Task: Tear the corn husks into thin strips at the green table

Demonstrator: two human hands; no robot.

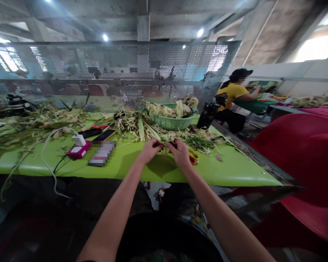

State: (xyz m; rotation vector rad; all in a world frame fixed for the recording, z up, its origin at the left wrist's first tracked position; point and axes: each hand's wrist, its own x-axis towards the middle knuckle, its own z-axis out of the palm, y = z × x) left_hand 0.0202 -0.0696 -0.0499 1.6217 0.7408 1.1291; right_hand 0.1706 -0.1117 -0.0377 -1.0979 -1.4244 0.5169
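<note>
My left hand (pixel 150 150) and my right hand (pixel 180 153) come together just above the green tabletop (pixel 136 168). Both have their fingers pinched on a small pale strip of corn husk (pixel 166 148), mostly hidden by the fingertips. Beside my right hand lie scissors with yellow and red handles (pixel 194 156), partly covered by that hand. Beyond the hands, a green plastic basket (pixel 171 123) holds dried corn husks (pixel 177 109). A long pale husk leaf (pixel 141 128) lies to the basket's left, among a heap of shredded husk (pixel 125 122).
On the left are two phones (pixel 102 154), a magenta power cube (pixel 79 150) with a white charger (pixel 78 139), and more husk (pixel 51 116). A black bottle (pixel 207 115) stands right of the basket. A perforated screen (pixel 120 72) rises behind. A red chair (pixel 300 153) and a person (pixel 233 96) are at right.
</note>
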